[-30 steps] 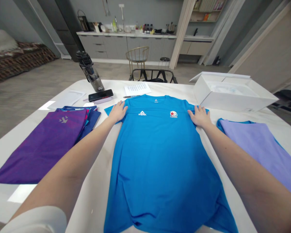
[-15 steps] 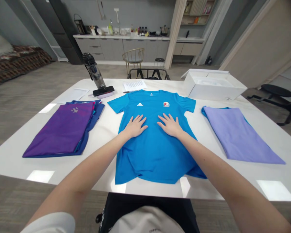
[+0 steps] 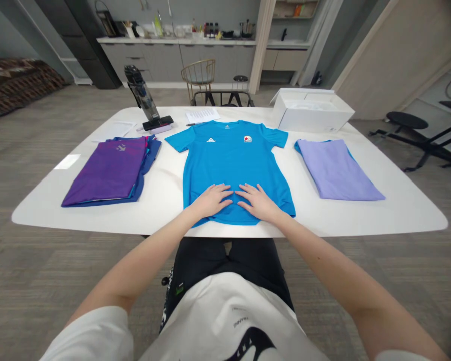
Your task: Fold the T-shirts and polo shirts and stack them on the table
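A blue T-shirt (image 3: 231,160) lies spread face up on the white table (image 3: 361,220), its collar toward the far side and its hem near the front edge. My left hand (image 3: 213,200) rests flat on the lower part of the shirt, fingers spread. Close beside it, my right hand (image 3: 258,201) also lies palm down on the fabric with its fingers apart. The two hands' fingertips point toward each other with a small gap between them.
Folded purple and blue clothes (image 3: 108,173) lie at the left, a folded lavender garment (image 3: 334,168) at the right. Behind are a handheld vacuum (image 3: 145,98), printed paper (image 3: 203,115), a pen and an open white box (image 3: 311,113).
Both hands have slid down the shirt toward its hem and closer together. The shirt's lower part lies flatter, and the head view has tilted down and back.
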{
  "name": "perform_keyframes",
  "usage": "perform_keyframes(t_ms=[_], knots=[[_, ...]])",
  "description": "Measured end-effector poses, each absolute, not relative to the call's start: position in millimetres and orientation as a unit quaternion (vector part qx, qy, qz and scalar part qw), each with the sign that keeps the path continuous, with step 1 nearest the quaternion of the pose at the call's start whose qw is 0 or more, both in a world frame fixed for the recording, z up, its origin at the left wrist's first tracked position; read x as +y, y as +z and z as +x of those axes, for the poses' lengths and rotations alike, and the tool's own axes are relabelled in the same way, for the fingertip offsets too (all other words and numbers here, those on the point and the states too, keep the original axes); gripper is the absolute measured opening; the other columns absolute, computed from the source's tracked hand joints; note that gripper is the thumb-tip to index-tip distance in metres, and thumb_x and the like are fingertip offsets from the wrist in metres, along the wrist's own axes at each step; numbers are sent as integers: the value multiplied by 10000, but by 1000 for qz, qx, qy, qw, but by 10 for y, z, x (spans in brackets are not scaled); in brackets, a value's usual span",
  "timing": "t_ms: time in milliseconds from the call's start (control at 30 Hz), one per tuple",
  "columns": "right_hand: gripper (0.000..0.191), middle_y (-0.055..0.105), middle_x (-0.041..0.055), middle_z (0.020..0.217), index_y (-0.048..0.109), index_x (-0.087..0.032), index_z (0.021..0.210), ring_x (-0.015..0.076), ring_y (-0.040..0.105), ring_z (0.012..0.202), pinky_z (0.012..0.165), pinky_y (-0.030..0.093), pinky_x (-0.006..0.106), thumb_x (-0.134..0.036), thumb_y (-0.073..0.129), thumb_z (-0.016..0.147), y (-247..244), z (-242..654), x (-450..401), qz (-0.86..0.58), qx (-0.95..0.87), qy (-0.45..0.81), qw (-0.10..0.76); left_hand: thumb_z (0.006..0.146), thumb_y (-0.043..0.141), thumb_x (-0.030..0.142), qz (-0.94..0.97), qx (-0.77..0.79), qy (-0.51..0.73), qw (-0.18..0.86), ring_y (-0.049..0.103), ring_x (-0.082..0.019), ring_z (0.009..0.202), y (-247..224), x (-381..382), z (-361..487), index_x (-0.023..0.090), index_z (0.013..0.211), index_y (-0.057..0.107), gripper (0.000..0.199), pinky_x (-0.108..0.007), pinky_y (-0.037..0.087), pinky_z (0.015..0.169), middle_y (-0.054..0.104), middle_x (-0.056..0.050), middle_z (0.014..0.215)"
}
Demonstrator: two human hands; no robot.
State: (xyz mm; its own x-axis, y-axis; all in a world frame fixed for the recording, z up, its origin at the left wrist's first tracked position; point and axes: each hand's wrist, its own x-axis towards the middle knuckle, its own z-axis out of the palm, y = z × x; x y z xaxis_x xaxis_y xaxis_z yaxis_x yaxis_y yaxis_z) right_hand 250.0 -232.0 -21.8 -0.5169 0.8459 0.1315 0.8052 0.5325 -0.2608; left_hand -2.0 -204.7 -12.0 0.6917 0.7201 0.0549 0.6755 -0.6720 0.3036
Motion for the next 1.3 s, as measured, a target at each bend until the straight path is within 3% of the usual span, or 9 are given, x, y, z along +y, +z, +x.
perform_keyframes(t_ms=[100,200,333,467,633,800,1067,1300], knots=[[398,588,113,1459,651,-233,1349,295,515,1354,1152,371,525,-425,474,1048,-166,2577,-2530,-480,-860,74,154,1052,416,478,907,384,113,130,440,-253,1458,-127,-2308,-54,245,1473,533,495,-477,311,1224,487,-90,1577],[309,686,119,1212,723,-205,1163,269,616,1133,983,483,406,-363,491,1034,-77,2822,-2705,-502,-846,56,170,1021,492,465,900,400,138,106,512,-277,1366,-69,-2526,-208,229,1413,559,463,-461,417,1130,545,-109,1493],[267,697,108,1045,740,-182,1067,262,631,989,879,481,373,-240,490,994,-24,3179,-2944,-540,-833,21,119,929,596,317,892,431,125,65,588,-296,1152,100,-2779,-448,197,1231,603,325,-453,490,995,624,-111,1229],[322,701,123,1097,731,-165,1161,280,610,1020,883,460,387,-223,455,1004,-70,3331,-3119,-562,-822,-13,90,880,577,211,880,463,92,57,599,-278,1056,177,-2928,-594,202,1135,606,257,-412,513,929,624,-89,1094],[389,677,128,1192,706,-203,1266,298,575,1084,930,444,401,-340,411,1053,-132,3213,-3212,-558,-826,-13,83,999,462,247,872,485,59,28,601,-269,1088,68,-3008,-549,204,1228,631,289,-397,511,931,661,-97,1164],[446,651,161,1116,654,-173,1333,303,563,1029,930,439,402,-162,342,1013,-149,3124,-3228,-579,-813,-38,46,1007,389,150,868,496,27,-3,592,-275,1112,-33,-3042,-465,213,1332,612,399,-395,501,943,658,-114,1186],[419,664,173,1094,599,-88,1314,298,583,1005,926,454,397,-89,355,972,-88,3546,-3316,-564,-825,-41,22,987,415,140,875,485,-12,-13,614,-260,1058,92,-3102,-839,190,1178,655,310,-358,515,864,635,-106,1104],[317,684,156,1073,703,-131,1127,281,600,980,891,455,385,-132,435,959,5,3748,-3402,-555,-832,-29,5,947,458,151,872,487,-48,-24,635,-256,931,230,-3139,-976,205,978,664,215,-372,499,800,643,-90,961]])
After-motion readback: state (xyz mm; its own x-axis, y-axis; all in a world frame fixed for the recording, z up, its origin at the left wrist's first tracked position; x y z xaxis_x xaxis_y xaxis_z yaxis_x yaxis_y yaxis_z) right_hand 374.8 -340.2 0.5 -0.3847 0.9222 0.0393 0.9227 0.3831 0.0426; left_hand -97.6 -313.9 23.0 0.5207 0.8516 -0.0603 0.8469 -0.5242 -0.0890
